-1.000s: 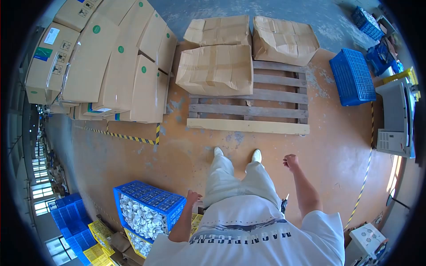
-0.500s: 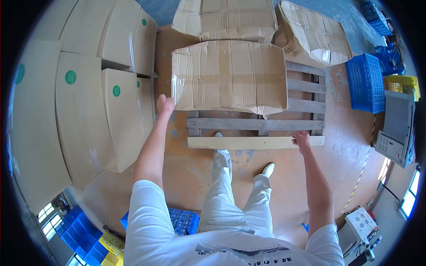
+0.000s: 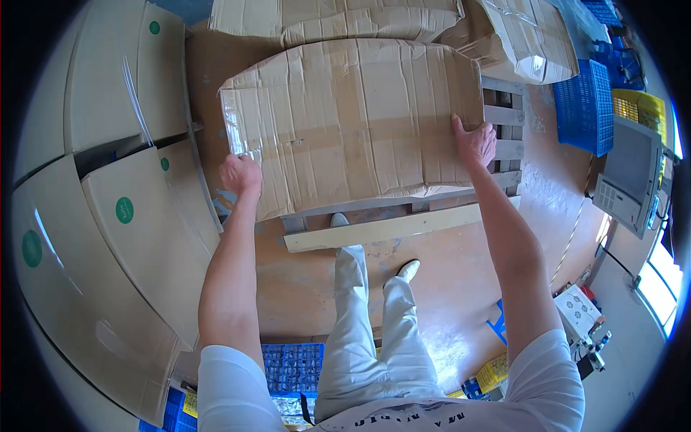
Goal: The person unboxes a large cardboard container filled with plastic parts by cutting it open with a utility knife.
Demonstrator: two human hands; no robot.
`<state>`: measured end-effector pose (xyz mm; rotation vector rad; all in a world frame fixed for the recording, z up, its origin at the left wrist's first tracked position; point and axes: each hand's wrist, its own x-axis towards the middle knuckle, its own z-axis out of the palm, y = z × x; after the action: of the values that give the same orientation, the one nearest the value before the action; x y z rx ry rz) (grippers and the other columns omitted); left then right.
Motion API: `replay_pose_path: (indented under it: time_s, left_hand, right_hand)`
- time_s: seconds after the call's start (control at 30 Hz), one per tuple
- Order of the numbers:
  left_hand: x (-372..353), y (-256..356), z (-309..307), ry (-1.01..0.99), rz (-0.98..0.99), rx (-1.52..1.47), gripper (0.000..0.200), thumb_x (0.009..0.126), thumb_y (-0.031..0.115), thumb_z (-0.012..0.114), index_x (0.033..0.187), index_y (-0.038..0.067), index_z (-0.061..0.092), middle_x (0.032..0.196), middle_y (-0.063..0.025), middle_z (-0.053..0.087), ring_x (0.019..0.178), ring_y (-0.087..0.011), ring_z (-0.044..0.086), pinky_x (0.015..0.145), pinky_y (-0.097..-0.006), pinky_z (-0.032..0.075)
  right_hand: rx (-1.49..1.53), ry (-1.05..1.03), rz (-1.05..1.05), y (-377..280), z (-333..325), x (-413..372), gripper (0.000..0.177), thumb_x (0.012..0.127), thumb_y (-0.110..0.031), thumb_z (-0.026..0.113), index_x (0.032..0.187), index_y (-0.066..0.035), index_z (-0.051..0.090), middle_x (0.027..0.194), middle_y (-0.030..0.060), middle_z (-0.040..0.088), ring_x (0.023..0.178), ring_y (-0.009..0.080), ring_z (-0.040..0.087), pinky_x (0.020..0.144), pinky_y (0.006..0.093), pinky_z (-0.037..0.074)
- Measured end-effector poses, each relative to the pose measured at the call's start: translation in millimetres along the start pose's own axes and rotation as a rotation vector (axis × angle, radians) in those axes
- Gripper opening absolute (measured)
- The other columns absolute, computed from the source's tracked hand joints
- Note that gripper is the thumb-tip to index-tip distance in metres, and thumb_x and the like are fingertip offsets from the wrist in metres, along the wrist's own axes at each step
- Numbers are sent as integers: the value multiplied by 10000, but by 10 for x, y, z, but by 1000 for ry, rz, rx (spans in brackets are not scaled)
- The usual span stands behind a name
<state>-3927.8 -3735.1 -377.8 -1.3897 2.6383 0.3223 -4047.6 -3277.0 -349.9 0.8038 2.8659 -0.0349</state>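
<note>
A large, creased cardboard box (image 3: 353, 122) with strips of tape lies in front of me, partly over a wooden pallet (image 3: 389, 229). My left hand (image 3: 241, 175) grips its left edge near the front corner, by a shiny piece of clear tape. At its right end, my right hand (image 3: 475, 142) has the thumb on the top face and the other fingers curled at the side. The fingertips of both hands are partly hidden. The box's left end reaches past the pallet, and its underside is out of sight.
Stacked cartons (image 3: 108, 209) with green round labels rise close on my left. Two more worn boxes, one at the back (image 3: 338, 18) and one at the back right (image 3: 529, 43), border the held box. A blue crate (image 3: 584, 108) and a grey machine (image 3: 628, 176) stand to the right.
My right hand has moved from near the pallet's front board onto the box's right end. My left hand is now on the box's left edge. The box appears larger and slightly turned.
</note>
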Motion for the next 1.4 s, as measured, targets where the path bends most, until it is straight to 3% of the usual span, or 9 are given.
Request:
replay_pose_path:
  time_s: [0.47, 0.53, 0.83, 1.03, 1.13, 1.17, 1.2, 1.33, 1.4]
  left_hand:
    - [74, -86, 199, 72, 56, 100, 289, 827, 198, 541, 854, -57, 675, 873, -272, 669, 873, -417, 652, 797, -493, 504]
    - [68, -42, 134, 50, 83, 96, 282, 825, 190, 543, 848, -57, 677, 870, -274, 668, 877, -414, 650, 799, -492, 501]
    - [-92, -354, 428, 176, 153, 14, 276, 778, 172, 550, 803, -80, 661, 836, -290, 651, 839, -434, 638, 769, -510, 484]
    - [-1059, -1319, 377, 270, -29, -407, 296, 727, 149, 460, 784, -101, 608, 753, -262, 629, 739, -369, 610, 716, -466, 450]
    - [-1008, -2091, 591, 236, 15, -448, 285, 705, 144, 462, 789, -84, 610, 751, -179, 634, 729, -287, 590, 708, -415, 460]
    - [-1028, -2116, 522, 211, -81, -635, 285, 712, 146, 463, 810, -71, 618, 788, -160, 635, 749, -266, 578, 715, -400, 465]
    - [-1050, -2173, 481, 178, -183, -812, 286, 719, 148, 464, 830, -58, 627, 825, -142, 636, 768, -246, 566, 721, -386, 470]
    - [-1049, -2359, 555, 246, -120, -767, 305, 745, 149, 448, 872, -53, 637, 881, -161, 631, 802, -256, 569, 761, -392, 480]
    - [-887, -2400, 559, 95, -171, -864, 301, 774, 158, 441, 944, -49, 579, 981, -160, 591, 891, -253, 560, 820, -392, 473]
  right_hand:
    - [113, -96, 28, 165, -74, 395, 742, 728, -692, 642, 1032, -16, 605, 1076, 192, 651, 1024, 338, 633, 866, 447, 498]
    - [171, -539, -115, 173, -112, 790, 753, 732, -687, 653, 1026, 6, 646, 1037, 208, 674, 988, 335, 653, 860, 426, 497]
    - [264, -447, -291, 555, 48, 774, 706, 793, -595, 645, 1004, 79, 660, 944, 261, 680, 924, 378, 661, 816, 420, 507]
    - [443, -513, -244, 2003, -80, -940, 383, 866, -364, 632, 898, 14, 690, 731, 210, 670, 708, 350, 683, 632, 397, 530]
    - [606, -520, -232, 2777, -8, -2262, 229, 847, -207, 664, 915, 10, 696, 793, 216, 686, 784, 358, 695, 664, 406, 547]
    - [647, -389, -344, 2922, 47, -2685, 199, 840, -169, 668, 938, 3, 689, 846, 215, 691, 806, 362, 693, 686, 414, 544]
    - [577, -496, -208, 3091, 128, -3062, 204, 847, -158, 673, 966, 8, 685, 924, 200, 699, 894, 323, 689, 776, 373, 521]
    - [729, -405, -102, 3226, 370, -3371, 185, 852, -145, 664, 945, 15, 679, 885, 195, 696, 831, 329, 685, 722, 360, 516]
    - [708, -427, -48, 3187, 279, -3267, 185, 857, -149, 660, 936, 18, 678, 847, 192, 693, 790, 321, 688, 689, 363, 513]
